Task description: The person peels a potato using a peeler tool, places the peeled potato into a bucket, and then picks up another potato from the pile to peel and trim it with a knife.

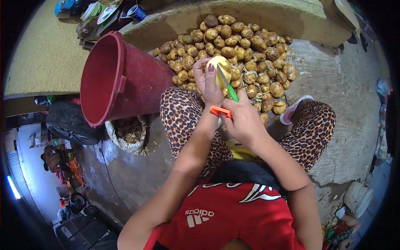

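Note:
A peeled yellow potato point(221, 68) is held in my left hand point(210, 83), its fingers wrapped round the near side. My right hand point(243, 118) grips a knife point(232, 93) by its green handle. The metal blade points up and lies across the front of the potato; whether it cuts in, I cannot tell. An orange tool point(221, 111), which looks like a peeler, sticks out beside my right thumb and passes over my left wrist. Just beyond both hands lies a large heap of brown, mottled potatoes point(250, 66) on the floor.
A big red bucket point(137, 83) is at the left of the heap, near a white sack point(139, 143) of scraps and a tyre point(71, 123). A low wall point(175, 25) runs behind. Other people point(52, 158) are at far left and lower right point(352, 223).

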A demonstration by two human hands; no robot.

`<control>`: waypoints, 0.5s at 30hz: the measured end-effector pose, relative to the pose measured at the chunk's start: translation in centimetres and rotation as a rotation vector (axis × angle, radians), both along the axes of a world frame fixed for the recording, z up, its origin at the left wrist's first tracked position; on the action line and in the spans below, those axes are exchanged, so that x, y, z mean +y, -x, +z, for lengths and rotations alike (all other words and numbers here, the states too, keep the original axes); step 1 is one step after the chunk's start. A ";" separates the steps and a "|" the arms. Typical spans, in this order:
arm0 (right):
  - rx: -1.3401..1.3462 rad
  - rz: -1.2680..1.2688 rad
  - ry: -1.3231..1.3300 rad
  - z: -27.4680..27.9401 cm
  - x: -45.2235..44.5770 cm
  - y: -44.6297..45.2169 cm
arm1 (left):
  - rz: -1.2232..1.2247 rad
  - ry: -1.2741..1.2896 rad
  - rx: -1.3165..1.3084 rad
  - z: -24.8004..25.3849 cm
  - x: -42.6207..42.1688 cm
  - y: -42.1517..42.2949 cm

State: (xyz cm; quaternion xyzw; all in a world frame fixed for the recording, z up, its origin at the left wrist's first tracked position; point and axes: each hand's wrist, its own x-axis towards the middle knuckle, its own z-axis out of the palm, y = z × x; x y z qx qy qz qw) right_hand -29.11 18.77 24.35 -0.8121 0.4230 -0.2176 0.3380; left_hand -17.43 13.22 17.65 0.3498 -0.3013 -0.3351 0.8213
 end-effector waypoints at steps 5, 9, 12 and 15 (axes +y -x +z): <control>-0.038 0.007 0.003 -0.1 0.1 0.0 | 0.028 0.028 -0.029 -0.1 0.0 0.0; -0.034 0.027 -0.014 -0.3 0.1 0.2 | 0.000 0.032 -0.035 0.2 0.1 -0.3; -0.031 0.039 -0.014 -0.3 0.1 0.2 | 0.000 0.023 -0.042 0.1 0.2 -0.4; -0.048 0.041 -0.015 -0.5 0.1 0.3 | 0.018 0.009 -0.020 0.1 0.2 -0.7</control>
